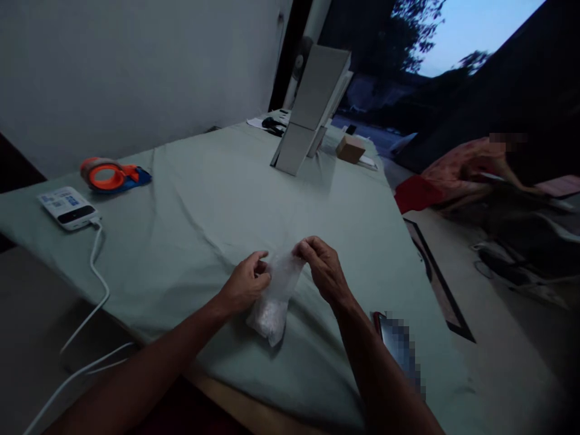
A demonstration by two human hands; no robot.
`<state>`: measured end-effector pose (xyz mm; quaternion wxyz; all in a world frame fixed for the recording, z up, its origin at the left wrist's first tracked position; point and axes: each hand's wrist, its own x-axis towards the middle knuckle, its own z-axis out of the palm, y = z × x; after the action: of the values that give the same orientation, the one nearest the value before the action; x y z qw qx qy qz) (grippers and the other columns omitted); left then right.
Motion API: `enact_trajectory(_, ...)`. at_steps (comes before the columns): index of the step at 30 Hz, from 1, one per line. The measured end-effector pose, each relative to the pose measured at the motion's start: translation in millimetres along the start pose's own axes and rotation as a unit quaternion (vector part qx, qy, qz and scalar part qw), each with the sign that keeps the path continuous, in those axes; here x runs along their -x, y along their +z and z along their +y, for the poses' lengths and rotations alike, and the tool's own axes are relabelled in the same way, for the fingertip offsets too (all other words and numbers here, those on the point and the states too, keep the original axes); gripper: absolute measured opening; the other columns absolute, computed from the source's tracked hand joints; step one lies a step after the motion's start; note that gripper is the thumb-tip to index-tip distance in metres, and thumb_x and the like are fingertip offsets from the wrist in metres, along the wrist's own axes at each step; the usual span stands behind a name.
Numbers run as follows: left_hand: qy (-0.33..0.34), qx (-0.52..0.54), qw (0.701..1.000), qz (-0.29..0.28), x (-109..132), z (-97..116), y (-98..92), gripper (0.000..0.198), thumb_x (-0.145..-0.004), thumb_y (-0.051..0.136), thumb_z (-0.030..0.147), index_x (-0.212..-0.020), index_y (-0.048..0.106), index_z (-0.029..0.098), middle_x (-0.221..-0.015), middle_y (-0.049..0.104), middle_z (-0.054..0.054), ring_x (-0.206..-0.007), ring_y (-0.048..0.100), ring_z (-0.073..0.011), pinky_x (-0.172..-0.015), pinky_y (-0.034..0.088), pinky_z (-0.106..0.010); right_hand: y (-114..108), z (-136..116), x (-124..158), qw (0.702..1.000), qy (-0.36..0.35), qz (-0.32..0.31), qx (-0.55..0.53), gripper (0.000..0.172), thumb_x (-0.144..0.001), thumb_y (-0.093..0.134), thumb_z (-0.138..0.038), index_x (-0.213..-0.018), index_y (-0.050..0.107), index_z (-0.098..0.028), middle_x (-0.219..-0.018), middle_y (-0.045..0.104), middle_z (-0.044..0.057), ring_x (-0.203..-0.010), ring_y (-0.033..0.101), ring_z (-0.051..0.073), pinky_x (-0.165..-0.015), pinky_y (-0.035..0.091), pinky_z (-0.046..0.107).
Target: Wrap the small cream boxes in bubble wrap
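A translucent plastic bag (270, 314) lies on the pale green cloth before me, its lower end bulging with whitish contents I cannot make out. My right hand (322, 266) pinches the upper right corner of this bag between thumb and fingers. On the other side, my left hand (247, 281) is at the bag's left edge, fingers curled loosely with thumb and forefinger apart. Its thumb appears to touch the plastic.
An orange tape dispenser (106, 175) and a white device (70, 208) with a cable (97, 260) lie left. Tall grey boxes (306, 109) and a cardboard box (350, 148) stand farther back. A phone (399, 347) lies right, near my forearm. Another person (471, 169) sits beyond the table.
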<state>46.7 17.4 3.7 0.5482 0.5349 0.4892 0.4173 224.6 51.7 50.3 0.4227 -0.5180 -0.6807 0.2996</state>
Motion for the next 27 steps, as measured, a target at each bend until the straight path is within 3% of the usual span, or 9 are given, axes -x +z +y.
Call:
enact_trajectory(2,0.005,0.019,1.000,-0.014,-11.5,-6.4,4.5,0.035,-0.073,0.053,0.021,-0.104,0.064,0.011,-0.086,0.067,-0.005,-0.081,0.060,-0.0165,-0.073,0.046,-0.026,-0.6,0.4,8.4,0.997,-0.001,0.056,0.047,0.024,-0.089,0.048,-0.036,-0.077,0.058,-0.019,-0.072,0.060,0.000,-0.068,0.053,0.015,-0.066,0.042,0.027)
enact_trajectory(5,0.012,0.019,1.000,0.009,-21.6,-14.6,9.9,0.019,-0.072,0.057,0.029,-0.081,0.065,0.013,-0.073,0.062,0.000,-0.069,0.055,-0.0142,-0.063,0.043,-0.024,1.4,-0.5,30.4,0.988,-0.007,0.115,0.101,0.020,-0.089,0.050,-0.037,-0.081,0.058,-0.019,-0.071,0.060,0.000,-0.064,0.053,0.014,-0.062,0.042,0.027)
enact_trajectory(10,0.013,0.017,1.000,0.008,-24.8,-12.8,14.1,0.026,-0.074,0.062,0.040,-0.076,0.063,0.014,-0.066,0.056,0.003,-0.062,0.049,-0.0118,-0.058,0.039,-0.022,20.3,3.2,60.0,0.985,-0.026,-0.022,0.167,0.031,-0.078,0.066,-0.042,-0.098,0.061,-0.019,-0.091,0.068,0.006,-0.081,0.062,0.020,-0.071,0.047,0.032)
enact_trajectory(12,0.013,0.032,0.999,0.001,-24.4,-10.4,15.0,0.030,-0.073,0.064,0.044,-0.075,0.063,0.014,-0.065,0.055,0.003,-0.063,0.049,-0.0121,-0.058,0.039,-0.022,27.9,6.6,60.8,0.982,-0.021,-0.020,0.188,0.046,-0.071,0.071,-0.043,-0.108,0.059,-0.018,-0.102,0.067,0.010,-0.087,0.062,0.023,-0.076,0.047,0.035)
enact_trajectory(14,0.006,0.061,0.998,-0.003,-23.7,-9.3,15.2,0.034,-0.071,0.067,0.048,-0.072,0.063,0.014,-0.063,0.054,0.003,-0.061,0.048,-0.0121,-0.056,0.038,-0.022,30.8,10.4,56.7,0.983,-0.004,-0.008,0.183,0.042,-0.073,0.068,-0.041,-0.107,0.059,-0.018,-0.100,0.067,0.008,-0.082,0.061,0.022,-0.075,0.047,0.035)
enact_trajectory(16,-0.002,0.085,0.996,0.001,-23.5,-9.6,14.3,0.038,-0.070,0.067,0.051,-0.069,0.061,0.014,-0.060,0.052,0.003,-0.057,0.046,-0.0112,-0.054,0.036,-0.021,28.2,15.0,51.0,0.991,0.032,0.008,0.132,0.023,-0.080,0.058,-0.039,-0.091,0.062,-0.019,-0.083,0.067,0.004,-0.072,0.059,0.018,-0.071,0.045,0.031)
enact_trajectory(19,-0.003,0.097,0.995,0.019,-26.8,-11.5,12.0,0.041,-0.072,0.063,0.055,-0.069,0.060,0.014,-0.059,0.049,0.004,-0.054,0.043,-0.0099,-0.052,0.034,-0.022,20.0,24.8,44.9,0.991,0.113,0.048,-0.050,0.028,-0.085,0.051,-0.042,-0.068,0.058,-0.019,-0.065,0.060,0.000,-0.063,0.056,0.015,-0.065,0.044,0.028)
enact_trajectory(23,0.009,0.095,0.994,0.051,-38.6,-14.8,10.2,0.043,-0.075,0.056,0.058,-0.069,0.057,0.015,-0.063,0.051,0.002,-0.058,0.046,-0.0109,-0.056,0.038,-0.023,16.4,41.4,44.2,0.932,0.204,0.112,-0.279,0.032,-0.073,0.066,-0.049,-0.067,0.057,-0.019,-0.064,0.060,-0.001,-0.058,0.056,0.014,-0.058,0.045,0.025)
enact_trajectory(27,0.030,0.051,0.992,0.112,-40.7,-13.0,5.8,0.042,-0.077,0.057,0.053,-0.094,0.062,0.015,-0.079,0.056,-0.001,-0.071,0.051,-0.0144,-0.066,0.042,-0.025,19.4,52.6,46.0,0.913,0.228,0.130,-0.313,0.033,-0.068,0.071,-0.050,-0.066,0.058,-0.019,-0.063,0.062,-0.001,-0.053,0.055,0.013,-0.051,0.042,0.023)
